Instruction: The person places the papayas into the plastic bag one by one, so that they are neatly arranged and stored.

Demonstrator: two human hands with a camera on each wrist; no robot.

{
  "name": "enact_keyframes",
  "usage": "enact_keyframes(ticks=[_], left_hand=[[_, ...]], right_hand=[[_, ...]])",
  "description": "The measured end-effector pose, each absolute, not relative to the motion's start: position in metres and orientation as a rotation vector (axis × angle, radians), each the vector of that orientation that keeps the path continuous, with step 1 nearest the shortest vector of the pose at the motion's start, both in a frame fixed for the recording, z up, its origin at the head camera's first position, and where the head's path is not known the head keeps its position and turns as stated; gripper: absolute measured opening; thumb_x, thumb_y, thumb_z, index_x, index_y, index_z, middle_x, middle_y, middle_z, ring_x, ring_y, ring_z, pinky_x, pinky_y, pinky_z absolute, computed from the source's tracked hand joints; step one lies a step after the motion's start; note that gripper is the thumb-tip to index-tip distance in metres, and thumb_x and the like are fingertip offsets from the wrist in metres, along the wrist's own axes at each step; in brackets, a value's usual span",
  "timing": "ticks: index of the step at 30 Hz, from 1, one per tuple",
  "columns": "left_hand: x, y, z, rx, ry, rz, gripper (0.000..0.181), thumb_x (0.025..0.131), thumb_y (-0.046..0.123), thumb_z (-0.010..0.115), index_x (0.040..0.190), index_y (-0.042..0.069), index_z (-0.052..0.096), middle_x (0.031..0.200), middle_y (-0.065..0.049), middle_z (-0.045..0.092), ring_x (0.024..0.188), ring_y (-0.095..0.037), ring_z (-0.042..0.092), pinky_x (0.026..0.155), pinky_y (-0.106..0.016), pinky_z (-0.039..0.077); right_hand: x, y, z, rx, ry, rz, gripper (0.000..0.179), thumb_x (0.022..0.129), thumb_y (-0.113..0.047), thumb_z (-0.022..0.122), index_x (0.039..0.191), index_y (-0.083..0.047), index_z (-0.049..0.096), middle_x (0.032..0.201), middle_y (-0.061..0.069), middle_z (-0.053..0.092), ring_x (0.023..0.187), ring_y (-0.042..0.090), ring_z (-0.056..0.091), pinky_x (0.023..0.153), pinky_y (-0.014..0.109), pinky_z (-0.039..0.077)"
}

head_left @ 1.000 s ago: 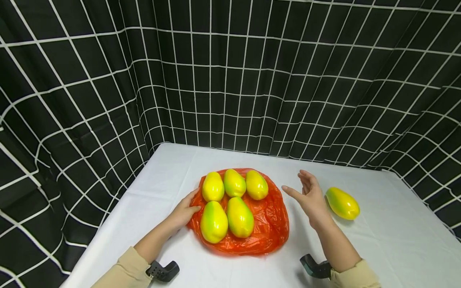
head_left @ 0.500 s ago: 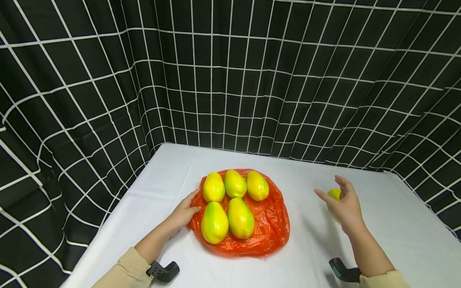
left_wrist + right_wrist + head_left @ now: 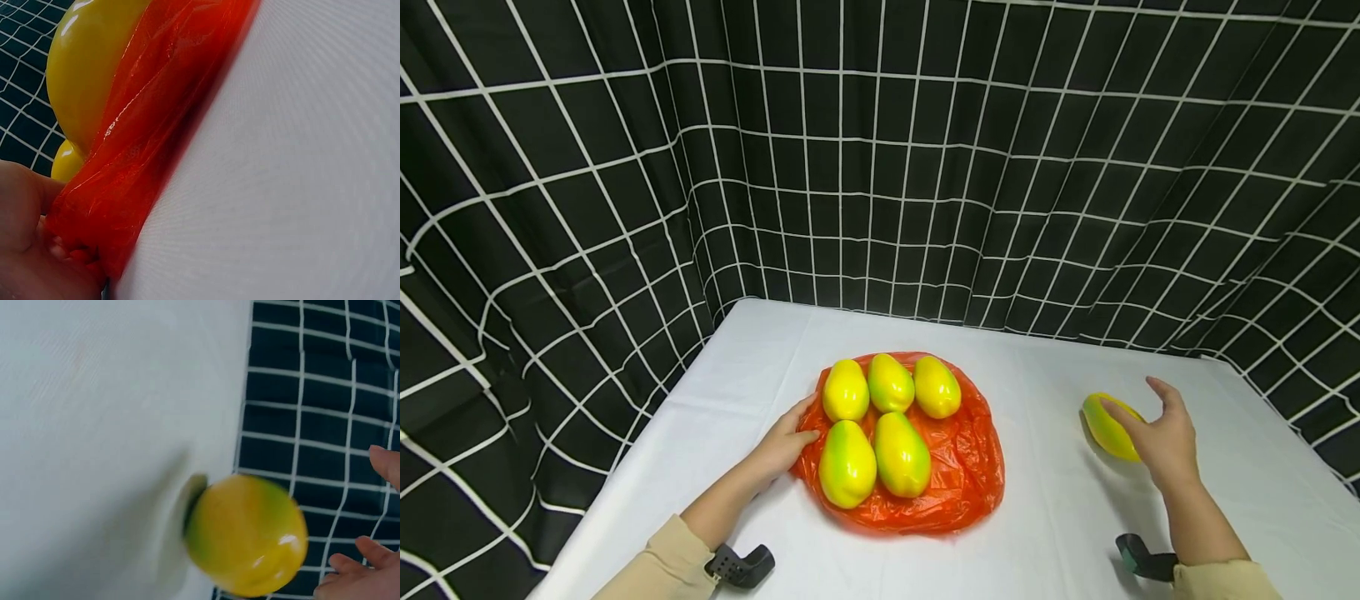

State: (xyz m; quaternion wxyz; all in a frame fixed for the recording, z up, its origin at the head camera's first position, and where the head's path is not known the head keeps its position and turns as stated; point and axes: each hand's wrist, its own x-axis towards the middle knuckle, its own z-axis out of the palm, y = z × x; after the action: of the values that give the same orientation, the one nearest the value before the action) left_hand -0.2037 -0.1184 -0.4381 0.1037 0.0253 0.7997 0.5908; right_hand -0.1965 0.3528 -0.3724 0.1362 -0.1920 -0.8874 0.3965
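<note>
A red plastic bag lies flattened on the white table, with several yellow-green papayas resting on it in two rows. My left hand holds the bag's left edge, thumb on the near side; in the left wrist view, fingertips show against the red film. To the right, a lone papaya lies on the cloth. My right hand hovers over that fruit's right side, thumb and fingers spread apart with nothing between them. In the right wrist view, the papaya appears beside the spread fingers.
A white cloth covers the table. Black curtains with a white grid stand behind and at both sides. A dark wrist-worn device sits on each forearm, below the tan sleeves.
My right hand has moved rightward from beside the bag, passing over the lone papaya to its right side. My left hand, the bag and the fruit on it have stayed put.
</note>
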Motion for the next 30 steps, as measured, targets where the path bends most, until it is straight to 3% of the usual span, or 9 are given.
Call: enact_keyframes(ticks=[6, 12, 24, 30], left_hand=[[-0.204, -0.118, -0.438, 0.078, 2.355, 1.756, 0.061, 0.09, 0.004, 0.046, 0.147, 0.013, 0.027, 0.152, -0.015, 0.028, 0.137, -0.036, 0.03, 0.111, -0.053, 0.028], [-0.203, -0.117, -0.437, 0.079, 2.352, 1.763, 0.061, 0.09, 0.004, 0.045, 0.148, 0.013, 0.026, 0.152, -0.015, 0.027, 0.138, -0.036, 0.028, 0.112, -0.054, 0.025], [-0.205, -0.118, -0.439, 0.073, 2.356, 1.759, 0.061, 0.09, 0.004, 0.046, 0.148, 0.014, 0.026, 0.152, -0.015, 0.027, 0.139, -0.036, 0.026, 0.113, -0.054, 0.022], [-0.204, -0.118, -0.439, 0.078, 2.354, 1.756, 0.061, 0.09, 0.004, 0.046, 0.148, 0.013, 0.026, 0.153, -0.015, 0.026, 0.14, -0.036, 0.024, 0.113, -0.055, 0.021]], right_hand=[[-0.194, 0.361, -0.376, -0.665, -2.591, 1.158, 0.085, 0.089, -0.042, 0.056, 0.149, -0.005, 0.01, 0.156, 0.021, 0.004, 0.142, 0.042, 0.005, 0.112, 0.06, 0.015], [-0.195, 0.369, -0.382, -0.736, -2.603, 1.157, 0.085, 0.089, -0.043, 0.055, 0.149, -0.004, 0.009, 0.155, 0.023, 0.005, 0.141, 0.044, 0.009, 0.11, 0.06, 0.019], [-0.202, 0.382, -0.404, -0.735, -2.554, 1.298, 0.096, 0.084, -0.052, 0.058, 0.148, -0.001, 0.01, 0.155, 0.022, 0.007, 0.142, 0.041, 0.008, 0.113, 0.057, 0.016], [-0.2, 0.375, -0.404, -0.712, -2.56, 1.341, 0.088, 0.088, -0.042, 0.057, 0.148, 0.001, 0.01, 0.155, 0.021, 0.009, 0.143, 0.039, 0.01, 0.115, 0.052, 0.015]])
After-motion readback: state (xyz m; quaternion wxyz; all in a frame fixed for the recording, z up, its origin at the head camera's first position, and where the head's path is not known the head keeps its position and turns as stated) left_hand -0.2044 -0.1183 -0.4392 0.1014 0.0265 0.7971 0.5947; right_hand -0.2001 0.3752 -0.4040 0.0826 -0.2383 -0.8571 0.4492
